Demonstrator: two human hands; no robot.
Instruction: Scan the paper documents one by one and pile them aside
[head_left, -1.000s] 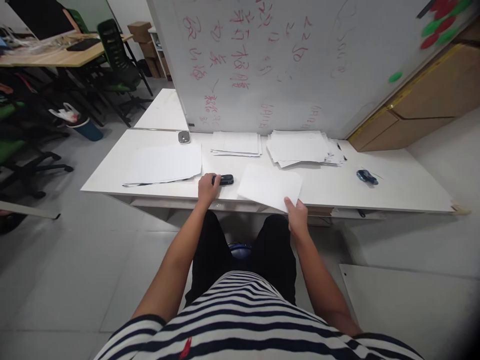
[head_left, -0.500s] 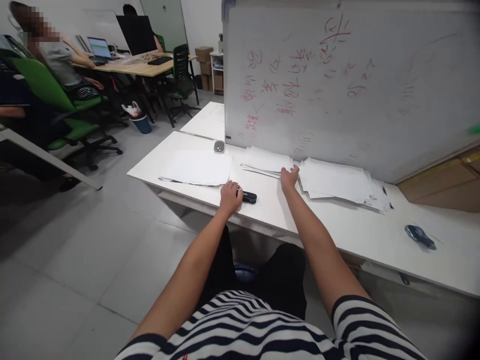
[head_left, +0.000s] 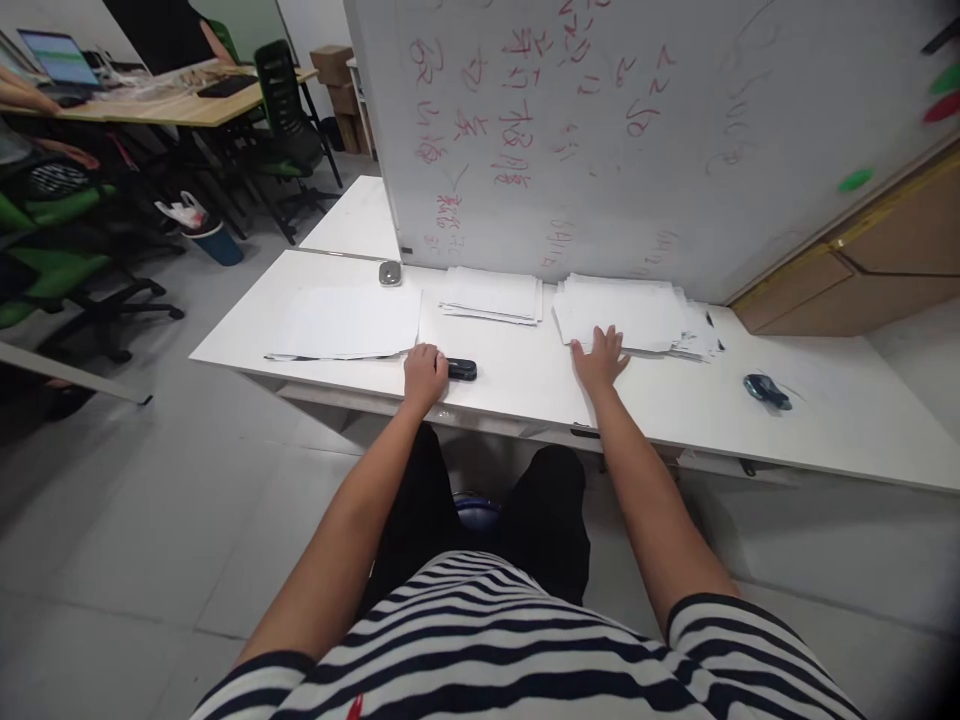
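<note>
My left hand (head_left: 424, 373) is curled round the near end of a black stapler (head_left: 460, 369) lying on the white table (head_left: 517, 385). My right hand (head_left: 601, 357) rests with its fingers spread flat on the front edge of a loose paper pile (head_left: 634, 312) at the right. A neater paper stack (head_left: 493, 295) lies in the middle by the whiteboard. A large white sheet (head_left: 346, 323) lies to the left of my left hand.
A whiteboard (head_left: 600, 120) with red writing stands along the table's far edge. A small grey object (head_left: 390, 273) sits near its left end. A dark blue object (head_left: 766, 390) lies at the right. Office chairs, a desk and a bin (head_left: 214, 238) stand at the left.
My right hand laid the single sheet on the middle stack, then moved right onto the loose pile. My left hand has stayed on the stapler.
</note>
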